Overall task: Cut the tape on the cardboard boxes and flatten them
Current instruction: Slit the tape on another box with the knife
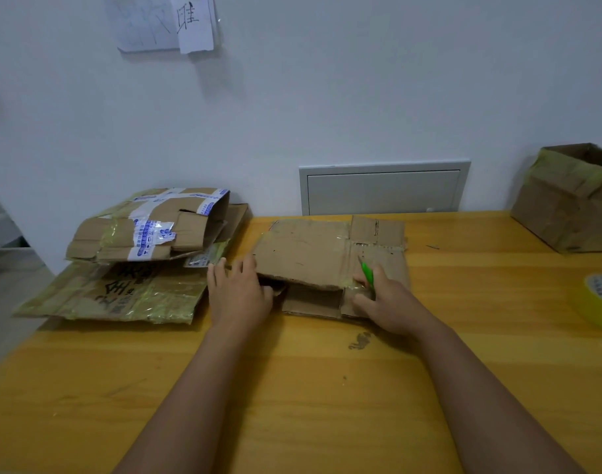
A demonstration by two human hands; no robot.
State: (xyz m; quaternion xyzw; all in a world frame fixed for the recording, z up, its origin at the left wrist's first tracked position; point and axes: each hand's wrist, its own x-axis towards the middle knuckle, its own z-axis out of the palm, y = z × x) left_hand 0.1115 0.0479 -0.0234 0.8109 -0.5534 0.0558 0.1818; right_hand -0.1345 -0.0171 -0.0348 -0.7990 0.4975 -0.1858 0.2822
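A flattened brown cardboard box (313, 251) with strips of clear tape lies in the middle of the wooden table (292, 388). My left hand (238, 295) rests on its near left edge, fingers fairly straight, thumb against the cardboard. My right hand (388, 302) grips a small green cutter (367, 273) over the box's near right flap, its tip pointing away from me. At the left lies a stack of flattened boxes (128, 268), one with blue-and-white tape. An upright, open box (573, 206) with yellowish tape stands at the far right.
A roll of yellow tape (597, 302) lies at the table's right edge. A white wall with a grey panel door (383, 189) is behind the table. Papers (176, 22) hang on the wall above. A dark stain (359, 340) marks the tabletop near me.
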